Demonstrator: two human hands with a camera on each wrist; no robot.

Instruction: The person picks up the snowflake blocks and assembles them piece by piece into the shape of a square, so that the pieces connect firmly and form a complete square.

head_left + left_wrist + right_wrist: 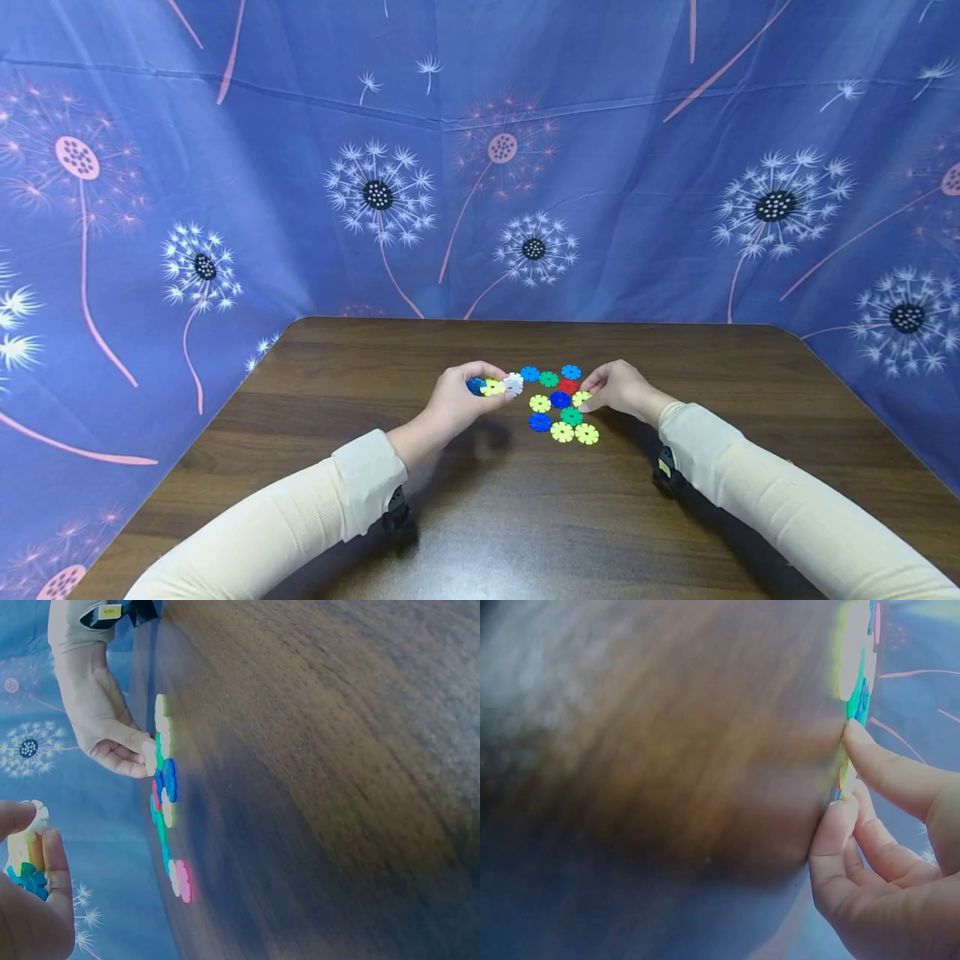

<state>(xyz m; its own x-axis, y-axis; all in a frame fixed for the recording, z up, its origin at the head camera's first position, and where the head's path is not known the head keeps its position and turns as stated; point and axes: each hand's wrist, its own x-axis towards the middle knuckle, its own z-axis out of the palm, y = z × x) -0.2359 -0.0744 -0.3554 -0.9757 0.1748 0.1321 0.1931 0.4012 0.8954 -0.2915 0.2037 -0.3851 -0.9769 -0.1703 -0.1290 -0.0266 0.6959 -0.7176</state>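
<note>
My left hand (457,395) grips a short row of notched plastic discs between thumb and fingers: a white disc (513,383), a yellow disc (492,387) and a blue disc (476,386). In the left wrist view that hand is raised above the tabletop. At the right side of a patch of joined discs (560,400), my right hand (624,390) pinches a yellow disc (581,398). Around it lie a red disc (568,386) and a green disc (572,416). Pink and white discs of the patch show only in the left wrist view, where a pink disc (184,881) ends the row.
Beneath the hands is a brown wooden table (525,533). A blue dandelion-print cloth (465,67) hangs behind its far edge and along the sides. Each wrist wears a dark strap-on device, such as the right wrist device (664,468).
</note>
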